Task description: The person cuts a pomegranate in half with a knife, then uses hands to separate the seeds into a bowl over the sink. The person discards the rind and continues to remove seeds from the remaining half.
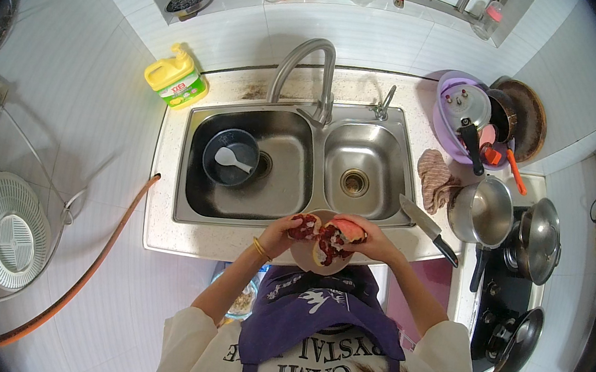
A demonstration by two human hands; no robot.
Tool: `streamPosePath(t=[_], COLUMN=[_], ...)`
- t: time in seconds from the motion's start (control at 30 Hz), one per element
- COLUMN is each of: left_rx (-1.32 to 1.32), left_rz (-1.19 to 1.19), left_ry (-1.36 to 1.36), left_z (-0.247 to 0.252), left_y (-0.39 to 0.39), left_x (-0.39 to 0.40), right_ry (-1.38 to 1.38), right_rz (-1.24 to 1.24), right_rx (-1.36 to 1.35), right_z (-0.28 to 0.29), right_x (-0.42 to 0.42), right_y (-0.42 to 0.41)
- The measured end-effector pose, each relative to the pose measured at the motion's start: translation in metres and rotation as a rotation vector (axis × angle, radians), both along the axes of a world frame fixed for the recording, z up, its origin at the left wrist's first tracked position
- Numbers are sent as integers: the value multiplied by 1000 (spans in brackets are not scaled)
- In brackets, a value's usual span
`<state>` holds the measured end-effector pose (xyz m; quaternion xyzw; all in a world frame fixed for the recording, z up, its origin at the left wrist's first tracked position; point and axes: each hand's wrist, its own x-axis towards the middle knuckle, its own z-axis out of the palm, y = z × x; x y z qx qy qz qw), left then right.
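Observation:
My left hand grips a piece of pomegranate with its red seeds exposed. A larger broken-open pomegranate piece, pink rind showing on top, is held in my right hand. Both pieces are close together above a pale round bowl or plate at the front edge of the counter, just before my apron. Whether seeds lie in the bowl under the fruit is hard to tell. To the right of the small sink basin lies a kitchen knife with a black handle, apart from my hands.
Ahead is a double steel sink with a faucet; a dark bowl holding a white rice paddle sits in its left basin. Rightward are a brown cloth, a steel pot and a purple basin of cookware. A yellow detergent jug stands back left.

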<state>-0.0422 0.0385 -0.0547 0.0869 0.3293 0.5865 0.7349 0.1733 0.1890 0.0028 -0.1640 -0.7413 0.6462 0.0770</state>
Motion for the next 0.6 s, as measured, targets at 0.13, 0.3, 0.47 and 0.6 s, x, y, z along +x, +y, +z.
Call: streamPosePath(t=[0.13,0.3,0.47,0.6], left_rx=[10,69,88,54], left_rz=[97,131,47,-52], left_ry=[-83,-74,131,406], left_z=[2,10,-2,13], left_y=[-2,-3,-9,-9], left_x=[5,9,3,4], right_ry=[-2,58,85,41], right_rz=[-53,-74,-73,-90], right_rx=[-7,202,314,354], right_z=[0,3,2,3], right_x=[1,-1,-1,-1], right_y=[-3,-6,-10,-15])
